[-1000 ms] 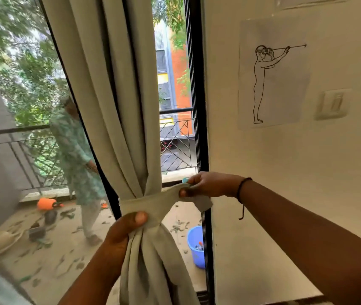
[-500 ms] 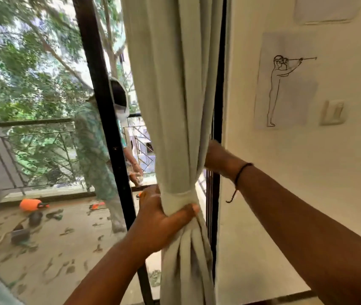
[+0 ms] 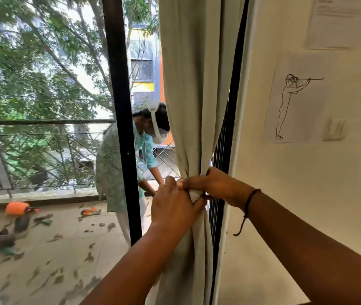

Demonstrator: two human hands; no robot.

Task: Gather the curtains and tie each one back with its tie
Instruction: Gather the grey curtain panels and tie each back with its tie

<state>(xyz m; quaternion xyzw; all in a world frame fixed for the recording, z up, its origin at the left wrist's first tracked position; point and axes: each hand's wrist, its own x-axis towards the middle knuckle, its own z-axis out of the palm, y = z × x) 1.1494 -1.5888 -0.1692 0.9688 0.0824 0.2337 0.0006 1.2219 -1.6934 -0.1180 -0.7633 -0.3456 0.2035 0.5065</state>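
The curtain (image 3: 194, 89) is pale grey-green cloth hanging in long vertical folds. Above the hands it spreads wide; at the level of the hands it is drawn into one narrow bunch, and below them it falls again as a loose bundle of folds, slightly fuller than the pinched waist. The tie (image 3: 195, 195), a band of the same pale cloth, sits at that waist and shows only as a small rounded patch between the left hand (image 3: 173, 208) and the right hand (image 3: 214, 186), both of which press against it. Whether its ends are fastened cannot be told, since the hands cover them.
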